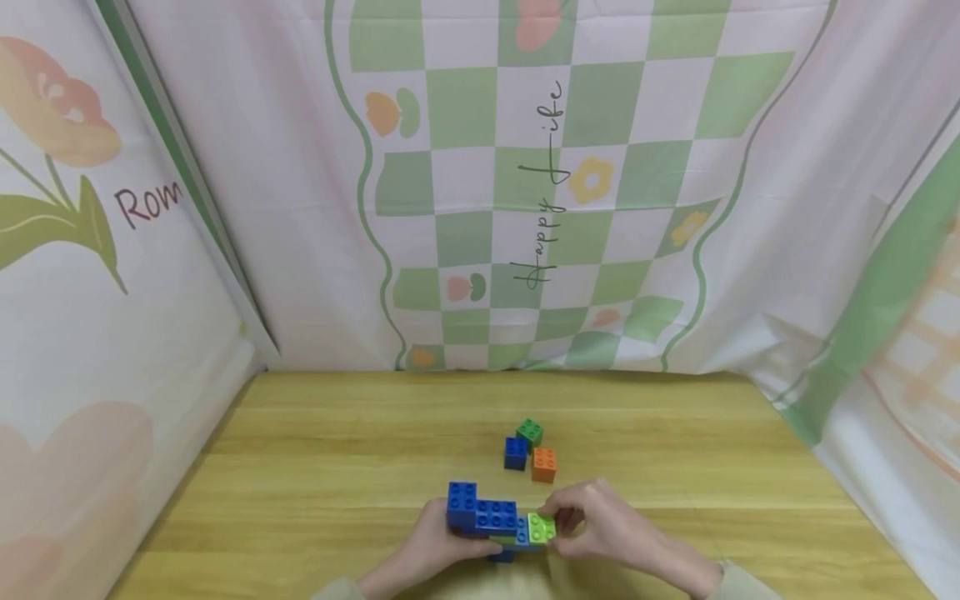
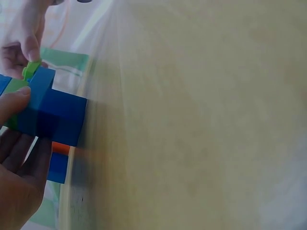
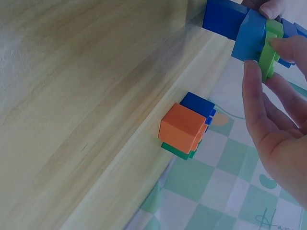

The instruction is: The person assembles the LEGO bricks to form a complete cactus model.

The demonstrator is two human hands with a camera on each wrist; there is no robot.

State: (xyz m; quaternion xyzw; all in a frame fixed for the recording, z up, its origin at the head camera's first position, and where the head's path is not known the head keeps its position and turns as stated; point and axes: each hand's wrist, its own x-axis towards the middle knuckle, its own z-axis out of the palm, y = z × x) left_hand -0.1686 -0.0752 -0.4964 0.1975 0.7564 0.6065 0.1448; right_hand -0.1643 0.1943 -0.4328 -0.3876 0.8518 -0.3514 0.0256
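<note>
Head view, left to right: our left hand [image 1: 431, 540] is clamping the blue assembly [image 1: 496, 517], thumb on the near side, other fingers curling round behind. The tall block [image 1: 462, 505] is forming its left end. The assembly is sitting low in frame, between both hands, over the near part of the table [image 1: 322, 467]; we can't tell if it's touching down. Farther out, a loose blue brick [image 1: 515, 454], a green brick [image 1: 530, 432] and an orange brick [image 1: 543, 465] are standing clustered, no fingers on them. The lime brick [image 1: 540, 527] is sitting at the assembly's right end, our right hand [image 1: 606, 523] pinching it between thumb and fingertips. We can't tell if its studs are fully engaged.

Our read: we're fitting or adjusting the lime brick. We should be bracing firmly with the left, keeping the lime brick square to the studs, pushing straight and evenly. Sideways force is risking popping the joints.
</note>
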